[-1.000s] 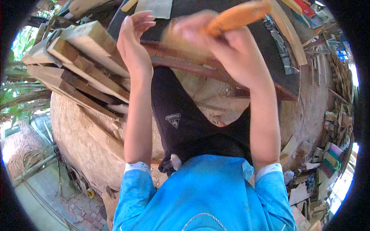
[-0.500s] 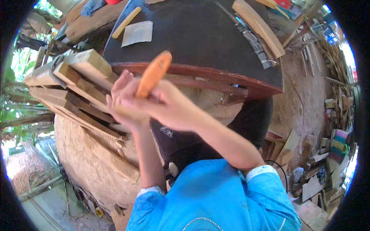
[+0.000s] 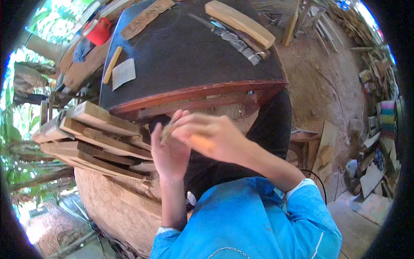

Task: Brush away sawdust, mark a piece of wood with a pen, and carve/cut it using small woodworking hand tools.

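Observation:
My right hand [image 3: 211, 131] is closed around a tool with an orange handle [image 3: 202, 143]; the handle's end points down to the right, and its working end is hidden by my fingers. Against it, fingers raised and curled, is my left hand [image 3: 171, 157]. A small brownish piece [image 3: 165, 134] shows between the two hands, too blurred to name, and my left fingers close about it. Both hands are held over my lap, just in front of the red-brown edge of the dark table [image 3: 181, 56].
Stacked timber beams [image 3: 95, 121] lie left of my hands. The table carries a pale cloth square [image 3: 124, 74], a yellow stick [image 3: 113, 64], a flat board [image 3: 146, 19], a thick wood block [image 3: 241, 23] and a dark wrapped bundle [image 3: 237, 43]. Behind stands a red mug [image 3: 98, 32].
The view has shifted, so the table sits further left. My right hand has turned, and the orange handle, upright before, now tips down to the right. Both hands remain together.

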Motion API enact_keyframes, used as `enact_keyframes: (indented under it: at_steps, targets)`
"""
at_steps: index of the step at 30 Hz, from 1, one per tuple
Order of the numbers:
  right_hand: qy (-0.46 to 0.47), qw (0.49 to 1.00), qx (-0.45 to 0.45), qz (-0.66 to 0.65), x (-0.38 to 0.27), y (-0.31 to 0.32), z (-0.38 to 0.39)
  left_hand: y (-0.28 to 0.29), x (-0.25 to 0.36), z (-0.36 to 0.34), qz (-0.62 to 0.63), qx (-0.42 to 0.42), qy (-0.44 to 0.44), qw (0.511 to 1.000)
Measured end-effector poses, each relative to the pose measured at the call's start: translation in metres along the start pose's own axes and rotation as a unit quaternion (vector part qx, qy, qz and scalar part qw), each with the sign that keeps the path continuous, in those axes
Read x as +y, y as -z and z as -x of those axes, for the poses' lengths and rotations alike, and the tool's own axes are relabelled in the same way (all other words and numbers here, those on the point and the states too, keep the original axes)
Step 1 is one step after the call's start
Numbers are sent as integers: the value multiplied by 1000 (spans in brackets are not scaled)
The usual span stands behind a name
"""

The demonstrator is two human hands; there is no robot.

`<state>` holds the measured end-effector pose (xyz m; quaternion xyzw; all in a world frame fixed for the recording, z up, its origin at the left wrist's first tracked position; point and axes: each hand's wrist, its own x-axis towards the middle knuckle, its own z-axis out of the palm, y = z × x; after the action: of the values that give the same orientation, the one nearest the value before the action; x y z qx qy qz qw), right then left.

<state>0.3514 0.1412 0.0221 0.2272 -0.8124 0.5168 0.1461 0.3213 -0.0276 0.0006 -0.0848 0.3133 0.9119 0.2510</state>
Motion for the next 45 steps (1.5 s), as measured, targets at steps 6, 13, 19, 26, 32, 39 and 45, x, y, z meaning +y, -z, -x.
enact_keyframes:
  at_steps: [6, 13, 19, 26, 32, 39, 45]
  targets:
    - [-185, 910, 303, 214, 43, 142, 42, 2, -1, 29, -59, -198, 105, 973]
    - [-243, 900, 347, 104, 41, 203, 84, 0, -6, 12, -48, -24, 50, 997]
    - [-242, 883, 320, 242, 45, 192, 117, -7, 0, 23, -111, -58, 29, 992]
    - [-418, 856, 278, 120, 28, 201, 162, 14, 39, 51, -88, 37, -66, 993]
    - [-351, 851, 386, -56, 24, 189, 123, 6, 42, 76, -135, 47, -141, 980]
    - [-259, 928, 253, -91, 15, 152, 52, 16, 33, 72, -125, 66, -157, 977]
    - [-299, 935, 110, -153, 21, 109, -12, 53, 25, 42, -127, 127, -125, 976]
